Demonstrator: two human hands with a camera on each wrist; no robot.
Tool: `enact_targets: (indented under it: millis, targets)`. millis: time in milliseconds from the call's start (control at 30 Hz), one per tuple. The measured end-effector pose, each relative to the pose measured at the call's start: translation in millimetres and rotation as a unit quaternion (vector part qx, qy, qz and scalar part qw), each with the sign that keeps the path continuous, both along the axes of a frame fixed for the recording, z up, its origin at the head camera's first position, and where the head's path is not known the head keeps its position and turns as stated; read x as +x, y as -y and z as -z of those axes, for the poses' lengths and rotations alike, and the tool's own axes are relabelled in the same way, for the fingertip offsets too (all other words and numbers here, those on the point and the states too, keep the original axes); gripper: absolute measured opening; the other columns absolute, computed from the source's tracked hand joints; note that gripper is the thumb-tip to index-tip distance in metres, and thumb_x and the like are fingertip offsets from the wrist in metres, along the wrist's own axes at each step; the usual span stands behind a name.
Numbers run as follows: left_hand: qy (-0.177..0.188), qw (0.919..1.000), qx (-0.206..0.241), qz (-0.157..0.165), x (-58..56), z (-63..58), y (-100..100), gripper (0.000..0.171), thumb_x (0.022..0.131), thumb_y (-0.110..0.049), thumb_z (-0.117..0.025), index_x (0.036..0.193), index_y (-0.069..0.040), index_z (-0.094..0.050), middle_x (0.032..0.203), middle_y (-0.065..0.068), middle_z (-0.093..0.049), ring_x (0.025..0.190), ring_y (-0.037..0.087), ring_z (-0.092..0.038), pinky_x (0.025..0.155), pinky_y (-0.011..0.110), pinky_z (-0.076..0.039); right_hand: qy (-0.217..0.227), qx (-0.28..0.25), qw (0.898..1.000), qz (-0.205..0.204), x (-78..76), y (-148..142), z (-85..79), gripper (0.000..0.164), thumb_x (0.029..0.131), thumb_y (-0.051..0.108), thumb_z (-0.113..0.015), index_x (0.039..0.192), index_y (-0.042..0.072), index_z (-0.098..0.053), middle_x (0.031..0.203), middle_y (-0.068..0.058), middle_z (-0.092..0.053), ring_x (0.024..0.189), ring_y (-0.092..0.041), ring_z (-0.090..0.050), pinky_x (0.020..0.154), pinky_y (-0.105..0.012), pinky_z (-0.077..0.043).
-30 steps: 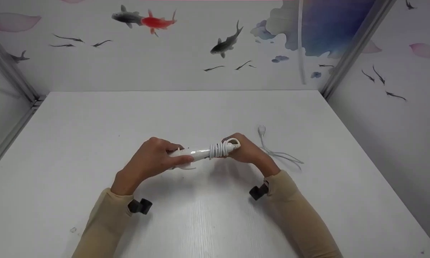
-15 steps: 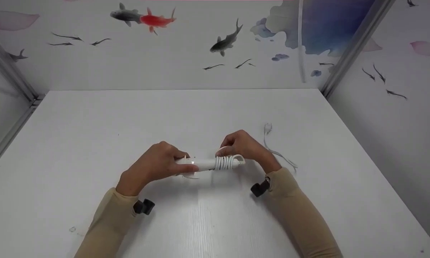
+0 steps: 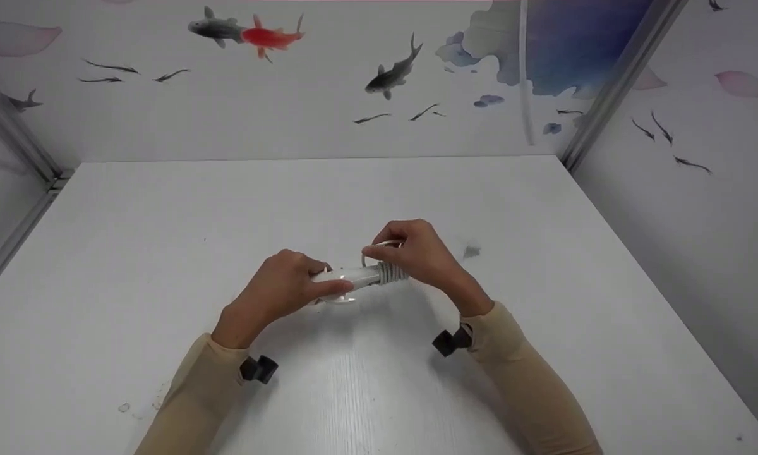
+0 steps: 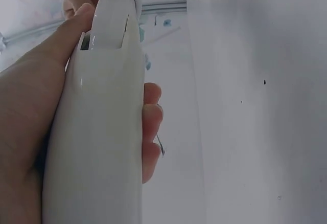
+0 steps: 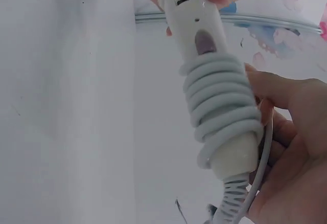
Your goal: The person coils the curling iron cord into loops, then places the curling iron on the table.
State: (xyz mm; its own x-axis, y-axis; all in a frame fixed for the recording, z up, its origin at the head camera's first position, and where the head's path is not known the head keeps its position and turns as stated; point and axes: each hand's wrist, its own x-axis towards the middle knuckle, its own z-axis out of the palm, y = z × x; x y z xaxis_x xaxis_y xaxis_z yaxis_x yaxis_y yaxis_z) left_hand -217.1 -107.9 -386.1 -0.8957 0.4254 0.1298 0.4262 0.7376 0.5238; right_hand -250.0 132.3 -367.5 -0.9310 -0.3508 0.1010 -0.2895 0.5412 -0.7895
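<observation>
Left hand (image 3: 284,284) curls round white appliance (image 4: 97,127) | right hand (image 3: 422,253) pinches cord (image 5: 222,93) | progress — several turns circle the handle (image 5: 237,155); one loose stretch is unwound

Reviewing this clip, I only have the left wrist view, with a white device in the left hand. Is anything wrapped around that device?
Observer: Yes. In the right wrist view, a pale cord is coiled in several turns around the white device.
Operator: What is the right hand holding?
Observer: In the head view, the right hand pinches a length of that cord.
Operator: Any mark near the coils?
Observer: A dark oval shows right beside them.
</observation>
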Motion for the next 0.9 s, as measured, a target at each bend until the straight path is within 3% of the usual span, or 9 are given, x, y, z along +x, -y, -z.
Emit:
enact_targets:
  millis: [233,533,733,900]
  targets:
    - [-0.014,0.998,0.023,-0.057,-4.8,3.9,3.1,0.051,0.086,-0.055,-0.072,0.102,-0.006,-0.079,0.082,0.005,-0.074,0.066,0.014,-0.056,0.059,0.026,-0.042,-0.027,0.001,0.999,-0.024,10.9,5.5,-6.2,0.02,0.099,0.027,-0.064,0.099,0.011,-0.076,0.093,-0.004,-0.073,0.079,-0.017,-0.06,0.072,-0.029,-0.049]
    - [-0.035,0.989,0.058,-0.132,-3.9,-2.6,3.9,0.053,0.088,-0.058,-0.068,0.098,-0.007,-0.078,0.075,0.004,-0.07,0.068,0.018,-0.056,0.059,0.028,-0.041,-0.036,-0.022,0.998,-0.04,7.5,3.3,-4.2,0.023,0.103,0.028,-0.058,0.106,0.012,-0.073,0.082,-0.002,-0.061,0.074,-0.016,-0.049,0.067,-0.028,-0.041]
    - [-0.062,0.9823,0.076,-0.16,-3.6,-4.2,3.6,0.054,0.088,-0.057,-0.069,0.102,-0.005,-0.077,0.08,0.008,-0.072,0.067,0.019,-0.057,0.058,0.028,-0.042,0.02,-0.034,0.997,-0.065,-1.0,-2.1,1.1,0.027,0.103,0.031,-0.056,0.106,0.013,-0.076,0.076,0.0,-0.06,0.068,-0.016,-0.051,0.063,-0.027,-0.044]
    - [-0.072,0.9768,0.088,-0.181,-3.1,-5.4,4.0,0.057,0.088,-0.057,-0.069,0.106,-0.004,-0.076,0.087,0.012,-0.075,0.069,0.022,-0.06,0.06,0.029,-0.045,0.127,-0.019,0.985,-0.118,-10.9,-7.4,10.8,0.052,0.104,0.047,-0.048,0.099,0.005,-0.077,0.066,0.002,-0.056,0.058,-0.013,-0.047,0.058,-0.026,-0.042]
